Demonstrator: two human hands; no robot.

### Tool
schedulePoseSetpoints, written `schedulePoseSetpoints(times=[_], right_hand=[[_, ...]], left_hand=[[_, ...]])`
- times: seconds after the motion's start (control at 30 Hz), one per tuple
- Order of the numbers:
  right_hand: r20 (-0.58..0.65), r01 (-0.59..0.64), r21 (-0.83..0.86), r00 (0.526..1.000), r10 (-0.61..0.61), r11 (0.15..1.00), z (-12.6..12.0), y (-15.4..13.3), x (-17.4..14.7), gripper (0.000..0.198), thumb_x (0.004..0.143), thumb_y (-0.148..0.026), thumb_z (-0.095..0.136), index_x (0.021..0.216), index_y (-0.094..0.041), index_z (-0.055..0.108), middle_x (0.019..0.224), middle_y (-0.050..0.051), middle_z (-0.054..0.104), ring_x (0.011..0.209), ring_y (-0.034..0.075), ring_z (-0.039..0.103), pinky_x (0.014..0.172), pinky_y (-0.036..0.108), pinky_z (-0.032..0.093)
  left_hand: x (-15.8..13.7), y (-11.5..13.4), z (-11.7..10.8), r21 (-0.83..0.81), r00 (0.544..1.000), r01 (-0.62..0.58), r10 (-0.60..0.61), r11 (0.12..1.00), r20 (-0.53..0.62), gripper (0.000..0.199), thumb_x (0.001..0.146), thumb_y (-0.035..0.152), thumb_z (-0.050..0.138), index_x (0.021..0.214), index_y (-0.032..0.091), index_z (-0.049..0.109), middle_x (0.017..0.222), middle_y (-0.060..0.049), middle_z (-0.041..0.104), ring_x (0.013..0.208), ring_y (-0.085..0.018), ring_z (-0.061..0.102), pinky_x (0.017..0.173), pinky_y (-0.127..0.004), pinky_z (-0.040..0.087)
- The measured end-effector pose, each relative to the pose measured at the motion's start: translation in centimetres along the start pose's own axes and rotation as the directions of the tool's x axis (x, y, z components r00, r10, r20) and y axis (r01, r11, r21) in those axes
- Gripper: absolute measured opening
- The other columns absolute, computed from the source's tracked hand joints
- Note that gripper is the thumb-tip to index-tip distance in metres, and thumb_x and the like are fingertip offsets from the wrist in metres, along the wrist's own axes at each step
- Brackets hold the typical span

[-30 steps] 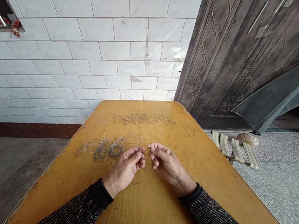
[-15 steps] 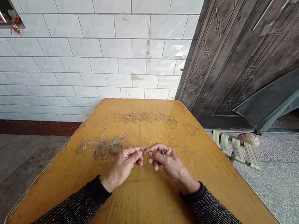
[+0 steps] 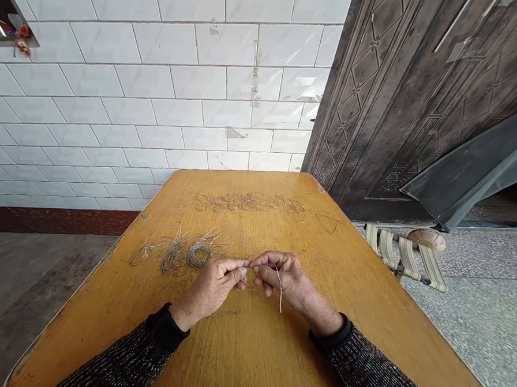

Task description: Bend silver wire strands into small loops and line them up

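Observation:
Above the middle of the table, my left hand (image 3: 219, 285) and my right hand (image 3: 286, 280) meet at the fingertips. Both pinch a thin wire (image 3: 280, 293), whose pale free end hangs down over the right hand's fingers. Part of the wire shows as a faint loop around the fingertips; the exact point where it is gripped is hidden by them. Left of my left hand lie loose bundles of thin wire (image 3: 200, 254), coiled and tangled. Farther back, a row of wire loops (image 3: 249, 201) lies across the table.
The wooden table (image 3: 233, 354) reaches to a white tiled wall (image 3: 128, 117). A bent wire piece (image 3: 328, 223) lies near its right edge. On the floor to the right stands a low stool with striped straps (image 3: 406, 256), before a dark carved door (image 3: 367, 107).
My fingertips have come closer together and now touch. The wire's free end at my right hand has swung downward and hangs straighter. The view has shifted slightly.

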State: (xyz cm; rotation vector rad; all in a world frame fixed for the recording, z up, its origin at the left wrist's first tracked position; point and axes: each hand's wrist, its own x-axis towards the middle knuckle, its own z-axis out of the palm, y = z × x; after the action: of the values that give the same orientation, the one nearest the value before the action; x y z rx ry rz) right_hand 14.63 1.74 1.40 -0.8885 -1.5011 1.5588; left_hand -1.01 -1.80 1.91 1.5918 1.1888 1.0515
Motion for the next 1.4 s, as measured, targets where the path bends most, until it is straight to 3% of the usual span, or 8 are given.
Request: schedulePoseSetpoints(times=[0.3,0.47,0.6,0.73,0.87,1.23,1.4], right_hand=[[-0.03,-0.007,0.012,1.0,0.007,1.0,0.2,0.9,0.5,0.021,0.061,-0.033,0.068,0.059,-0.015,0.057,0.049,-0.004,0.057,0.033,0.005,0.048,0.035,0.016,0.033],[0.045,0.025,-0.021,0.999,-0.024,0.999,-0.4,0.8,0.4,0.022,0.065,-0.035,0.065,0.06,-0.015,0.059,0.052,-0.003,0.057,0.036,0.005,0.047,0.038,0.017,0.035],[0.056,0.022,-0.06,0.998,-0.018,0.998,-0.6,1.0,0.5,0.021,0.066,-0.033,0.065,0.059,-0.014,0.059,0.051,-0.004,0.056,0.035,0.004,0.045,0.037,0.017,0.033],[0.039,0.019,-0.067,0.999,-0.017,0.998,-0.6,1.2,0.7,0.021,0.067,-0.033,0.064,0.06,-0.015,0.058,0.051,-0.003,0.057,0.035,0.004,0.047,0.037,0.017,0.033],[0.028,0.021,-0.052,0.999,-0.019,0.998,-0.6,1.3,0.7,0.021,0.067,-0.034,0.064,0.062,-0.014,0.058,0.052,-0.003,0.058,0.035,0.005,0.048,0.037,0.017,0.033],[0.069,-0.003,-0.028,0.998,0.005,1.0,-0.3,1.9,0.7,0.025,0.065,-0.036,0.065,0.06,-0.014,0.056,0.051,-0.004,0.056,0.034,0.004,0.046,0.035,0.016,0.033],[0.089,-0.018,-0.024,0.996,0.02,1.0,-0.1,1.9,0.7,0.023,0.067,-0.034,0.064,0.062,-0.014,0.055,0.052,-0.004,0.056,0.035,0.004,0.047,0.035,0.016,0.032]], left_hand=[[-0.1,-0.1,-0.4,0.025,0.999,0.018,-0.018,1.0,0.027,0.024,0.079,0.031,0.05,0.071,0.016,0.067,0.062,-0.002,0.059,0.055,-0.013,0.054,0.054,-0.024,0.042],[-0.1,-0.6,-0.6,-0.193,0.977,0.182,-0.156,0.964,0.143,0.023,0.077,0.033,0.053,0.074,0.014,0.066,0.064,-0.003,0.059,0.06,-0.012,0.053,0.057,-0.024,0.04],[0.0,-1.0,-0.9,-0.338,0.943,0.318,-0.258,0.886,0.21,0.018,0.073,0.029,0.06,0.078,0.013,0.066,0.066,-0.003,0.059,0.051,-0.006,0.046,0.048,-0.019,0.031],[0.1,-1.2,-1.0,-0.504,0.935,0.354,-0.313,0.788,0.168,0.017,0.064,0.023,0.069,0.078,0.013,0.065,0.068,-0.003,0.061,0.053,-0.006,0.048,0.048,-0.019,0.032],[0.2,-1.1,-1.2,-0.58,0.924,0.383,-0.31,0.719,0.226,0.019,0.064,0.024,0.07,0.078,0.011,0.065,0.071,-0.004,0.062,0.057,-0.007,0.052,0.05,-0.019,0.036],[0.3,-1.5,-0.8,-0.48,0.907,0.42,-0.372,0.77,0.198,0.022,0.063,0.029,0.07,0.071,0.01,0.062,0.063,-0.002,0.06,0.048,-0.006,0.051,0.046,-0.019,0.037],[0.4,-1.5,-0.7,-0.351,0.943,0.332,-0.315,0.876,0.105,0.02,0.065,0.03,0.065,0.068,0.011,0.06,0.058,-0.001,0.057,0.046,-0.007,0.049,0.045,-0.02,0.037]])
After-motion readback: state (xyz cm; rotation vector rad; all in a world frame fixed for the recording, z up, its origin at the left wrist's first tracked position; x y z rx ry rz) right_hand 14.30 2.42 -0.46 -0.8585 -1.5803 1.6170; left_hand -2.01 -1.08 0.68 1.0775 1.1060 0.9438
